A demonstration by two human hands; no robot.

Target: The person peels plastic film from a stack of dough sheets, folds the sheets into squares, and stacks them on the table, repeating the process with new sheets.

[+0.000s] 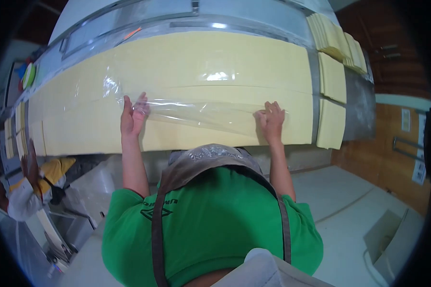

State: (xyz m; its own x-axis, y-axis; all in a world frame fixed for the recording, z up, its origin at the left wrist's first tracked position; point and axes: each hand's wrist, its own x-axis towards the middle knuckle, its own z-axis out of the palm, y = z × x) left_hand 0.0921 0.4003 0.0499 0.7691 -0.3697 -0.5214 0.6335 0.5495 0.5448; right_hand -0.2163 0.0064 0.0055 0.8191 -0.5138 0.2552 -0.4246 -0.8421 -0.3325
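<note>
A wide pale yellow sheet (191, 57) covers most of the long table, with a seam running across its length. Over its near half lies a crumpled, shiny strip of clear plastic film (201, 114), stretched between both hands. My left hand (135, 115) is at the film's left end, fingers extended and thumb apart, touching the plastic. At the right end, my right hand (272, 120) has bent fingers closed on the film's edge. More glossy plastic shows to the left of my left hand.
Folded yellow sheets (331, 79) are stacked at the table's right end. Metal frame bars (129, 31) and an orange item (132, 33) lie along the far side. Another person's hand (31, 165) is at the left end, near more yellow stacks (21, 129).
</note>
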